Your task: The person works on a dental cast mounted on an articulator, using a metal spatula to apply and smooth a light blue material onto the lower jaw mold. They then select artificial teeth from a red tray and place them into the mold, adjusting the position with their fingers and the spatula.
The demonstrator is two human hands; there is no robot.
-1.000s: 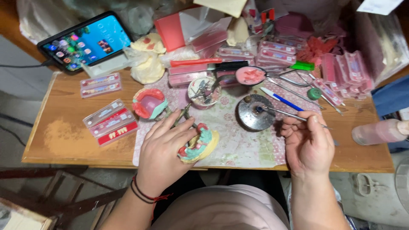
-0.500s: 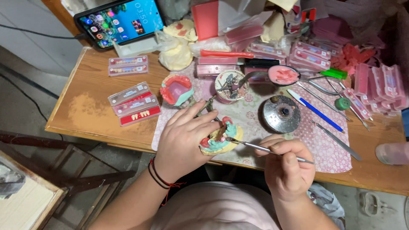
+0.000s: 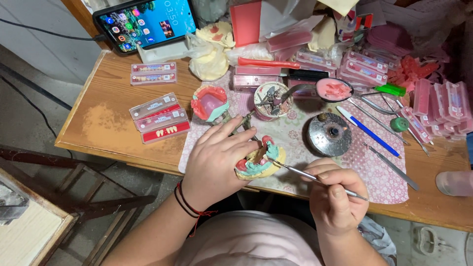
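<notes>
My left hand (image 3: pixel 217 162) sits at the lower middle of the frame, its fingers wrapped over a dental model (image 3: pixel 257 162), a yellowish cast with green and pink wax, which I hold at the near edge of the table (image 3: pixel 108 123). My right hand (image 3: pixel 335 199), lower right of centre, has its fingers clenched around a thin metal tool (image 3: pixel 315 178); the tool's tip touches the right side of the model. Both rest over a pink patterned cloth (image 3: pixel 379 182) spread on the table.

Just above my left hand lies a second model with pink wax (image 3: pixel 209 102), and beside it a small cup stuffed with instruments (image 3: pixel 272 98). To the right of centre stands a round metal burner (image 3: pixel 329 134), with a blue pen (image 3: pixel 367 132) just beside it and another metal instrument (image 3: pixel 391 166) below that. At the left, flat cards of artificial teeth (image 3: pixel 160 118) lie on bare wood. A phone with a lit screen (image 3: pixel 145 22) leans at the upper left, and stacks of pink boxes (image 3: pixel 364 61) crowd the upper right.
</notes>
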